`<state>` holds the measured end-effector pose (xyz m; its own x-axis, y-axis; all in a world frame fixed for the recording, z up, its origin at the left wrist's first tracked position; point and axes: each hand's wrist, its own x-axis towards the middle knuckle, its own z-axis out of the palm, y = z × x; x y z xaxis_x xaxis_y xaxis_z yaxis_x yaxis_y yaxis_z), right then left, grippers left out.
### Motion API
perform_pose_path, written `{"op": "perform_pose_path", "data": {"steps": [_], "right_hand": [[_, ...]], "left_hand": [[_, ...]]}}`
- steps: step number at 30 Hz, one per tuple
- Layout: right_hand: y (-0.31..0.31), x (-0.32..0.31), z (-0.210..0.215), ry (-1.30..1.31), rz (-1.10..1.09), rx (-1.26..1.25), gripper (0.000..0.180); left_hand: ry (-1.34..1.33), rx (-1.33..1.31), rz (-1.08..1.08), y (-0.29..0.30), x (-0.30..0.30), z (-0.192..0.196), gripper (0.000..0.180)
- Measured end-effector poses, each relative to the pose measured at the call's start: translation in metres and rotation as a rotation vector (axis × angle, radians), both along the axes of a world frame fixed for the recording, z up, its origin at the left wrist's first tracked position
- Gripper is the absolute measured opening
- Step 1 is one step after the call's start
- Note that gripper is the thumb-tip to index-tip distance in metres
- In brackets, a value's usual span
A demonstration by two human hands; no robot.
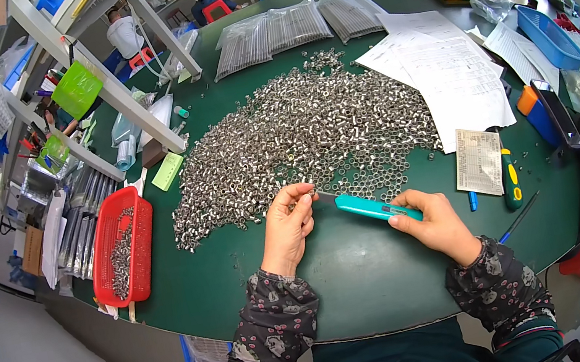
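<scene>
Between the thumb and fingertips of my left hand point(285, 230) is a small metal ring point(313, 192), mostly covered by the fingers. My right hand point(433, 224) is closed around a teal utility knife point(368, 206). Its dark blade points left and reaches the ring, though whether it touches cannot be made out. Just beyond both hands spreads a wide heap of small silvery metal rings point(297, 133) on the green table point(354, 278). At the heap's near right side the rings lie thinly scattered.
A red plastic basket point(104, 279) with more metal parts stands at the left edge. Bagged rods point(294, 25) lie behind the heap. Papers point(456, 86), a printed card point(478, 162), a green-and-yellow screwdriver point(511, 181), a phone point(557, 112) and a blue tray point(547, 35) are on the right.
</scene>
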<state>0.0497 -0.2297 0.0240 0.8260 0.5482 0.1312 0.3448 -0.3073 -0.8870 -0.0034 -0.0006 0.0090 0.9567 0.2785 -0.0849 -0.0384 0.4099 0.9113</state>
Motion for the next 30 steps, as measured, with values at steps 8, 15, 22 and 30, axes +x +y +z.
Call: {"op": "perform_pose_path", "data": {"steps": [8,15,22,30], "right_hand": [[-0.003,0.004,-0.003,0.188,0.062,0.007,0.029],[-0.008,0.009,0.008,0.239,0.112,-0.083,0.025],[-0.008,0.009,0.006,0.210,0.116,-0.088,0.027],[-0.008,0.009,0.008,0.215,0.112,-0.090,0.027]], "left_hand": [[-0.016,0.066,-0.015,-0.001,0.000,-0.003,0.013],[-0.008,0.292,0.022,0.002,-0.002,0.001,0.013],[0.008,0.338,0.011,0.001,-0.003,0.002,0.015],[0.023,0.361,0.025,0.002,-0.004,0.004,0.015]]}}
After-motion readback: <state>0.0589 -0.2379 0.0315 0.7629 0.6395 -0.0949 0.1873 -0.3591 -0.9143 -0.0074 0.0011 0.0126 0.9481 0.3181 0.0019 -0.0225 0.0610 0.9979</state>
